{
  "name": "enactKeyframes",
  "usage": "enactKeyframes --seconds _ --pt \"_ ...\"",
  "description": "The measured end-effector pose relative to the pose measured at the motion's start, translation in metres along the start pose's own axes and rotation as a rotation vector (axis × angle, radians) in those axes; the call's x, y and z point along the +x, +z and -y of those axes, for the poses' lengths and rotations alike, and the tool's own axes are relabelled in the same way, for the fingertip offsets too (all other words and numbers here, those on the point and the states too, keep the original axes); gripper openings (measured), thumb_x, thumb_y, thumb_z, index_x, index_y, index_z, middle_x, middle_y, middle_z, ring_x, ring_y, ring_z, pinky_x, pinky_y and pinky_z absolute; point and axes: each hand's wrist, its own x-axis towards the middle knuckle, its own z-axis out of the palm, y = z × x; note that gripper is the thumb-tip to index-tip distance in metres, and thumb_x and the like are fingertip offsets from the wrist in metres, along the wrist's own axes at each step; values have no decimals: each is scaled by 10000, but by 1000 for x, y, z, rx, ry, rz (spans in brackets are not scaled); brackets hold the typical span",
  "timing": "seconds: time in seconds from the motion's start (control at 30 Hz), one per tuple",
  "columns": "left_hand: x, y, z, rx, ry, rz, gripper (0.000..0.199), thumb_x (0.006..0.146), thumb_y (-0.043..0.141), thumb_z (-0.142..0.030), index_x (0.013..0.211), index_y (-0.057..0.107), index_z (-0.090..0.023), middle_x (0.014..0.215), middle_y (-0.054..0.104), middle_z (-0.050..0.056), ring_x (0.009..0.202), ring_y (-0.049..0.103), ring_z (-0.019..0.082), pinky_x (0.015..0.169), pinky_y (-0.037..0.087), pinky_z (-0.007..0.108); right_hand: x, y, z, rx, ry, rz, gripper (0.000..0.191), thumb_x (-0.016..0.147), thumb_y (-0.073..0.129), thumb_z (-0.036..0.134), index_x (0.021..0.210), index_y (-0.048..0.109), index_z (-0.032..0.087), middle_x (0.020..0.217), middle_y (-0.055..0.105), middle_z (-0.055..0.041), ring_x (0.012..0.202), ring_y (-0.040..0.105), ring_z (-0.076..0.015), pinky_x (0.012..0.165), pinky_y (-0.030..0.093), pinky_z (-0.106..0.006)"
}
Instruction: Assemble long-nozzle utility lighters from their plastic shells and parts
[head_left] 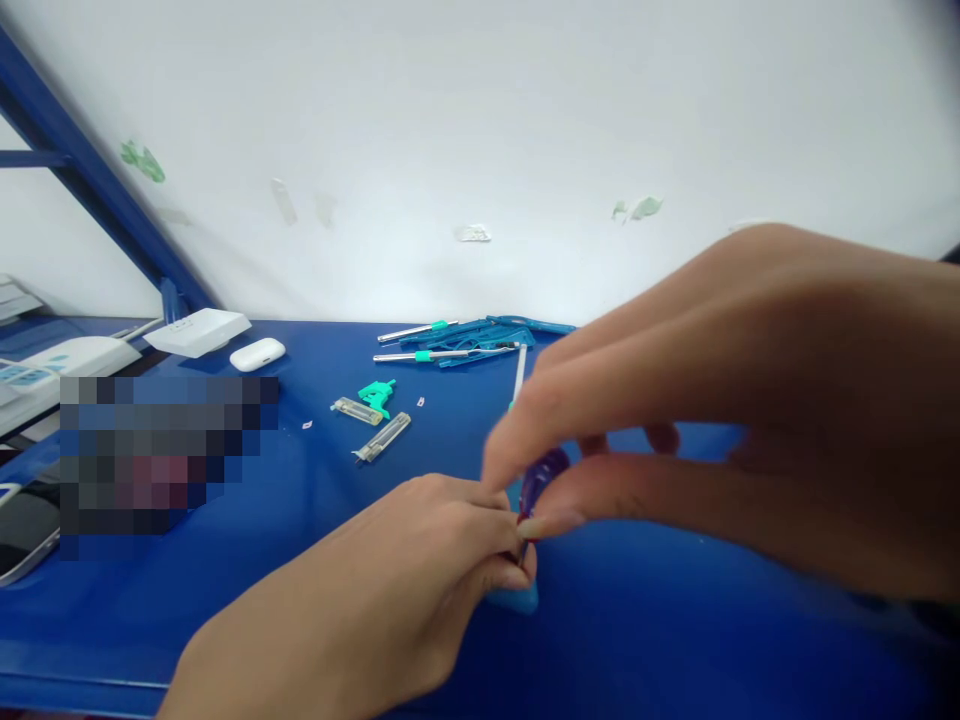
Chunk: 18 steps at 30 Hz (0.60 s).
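My right hand [720, 400] pinches the purple handle of a small screwdriver [543, 478] between thumb and fingers. Its thin shaft points down at my left hand [382, 580], where the tip is hidden. My left fingers are closed around a light blue plastic piece [516, 599]; only its lower edge shows plainly, below the thumb. The two hands meet just right of the middle of the view, close above the blue table [637, 640]. Just behind my right fingertips a white stick-like part [520, 372] is partly covered.
Two clear plastic parts [384, 437] and a green plastic piece [377, 396] lie beyond my left hand. Blue plastic pieces and silver rods [409, 334] are piled by the wall. A white earbud case [257, 354], a white box [196, 332] and a phone [28, 530] are leftward.
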Motion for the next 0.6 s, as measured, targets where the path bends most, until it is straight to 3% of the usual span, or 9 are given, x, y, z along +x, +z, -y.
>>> enactKeyframes --seconds 0.03,0.07,0.13,0.23,0.37,0.6 --pt "0 0 -1 4 10 -2 254 1019 497 -137 902 684 -262 964 716 -74 903 667 99 824 458 204 1 -3 3 -95 -111 241 201 763 847 303 853 772 466 812 741 153 561 609 -74 510 459 -212" --pt "0 0 -1 11 11 -8 245 1028 498 -156 902 677 -266 971 709 -77 901 660 97 819 455 206 3 -6 6 -180 -174 376 257 781 847 269 893 768 486 867 746 179 595 620 -65 537 460 -196" --pt "-2 2 -1 35 -23 -32 186 1032 529 -222 933 672 -287 1007 695 -75 919 654 112 801 453 231 6 -13 12 -287 -208 509 267 810 839 250 935 770 476 896 742 199 643 630 -51 592 471 -166" --pt "-6 7 3 48 -72 -49 125 1008 579 -252 952 672 -313 1012 669 -73 902 647 130 756 437 266 11 -20 17 -324 -172 555 227 848 801 247 947 775 450 878 732 189 691 638 -54 614 484 -148" --pt "-6 10 8 23 -39 -9 211 1015 528 -173 923 669 -300 940 662 -79 815 631 115 702 411 271 13 -23 15 -260 -147 582 262 870 773 258 985 744 491 981 740 195 756 673 -69 639 489 -138" --pt "-2 10 11 17 56 -14 220 990 568 -114 978 683 -300 1009 709 -96 888 665 115 809 453 230 8 -20 9 -257 -114 524 305 796 811 276 969 712 508 943 752 190 656 640 -106 606 476 -219"
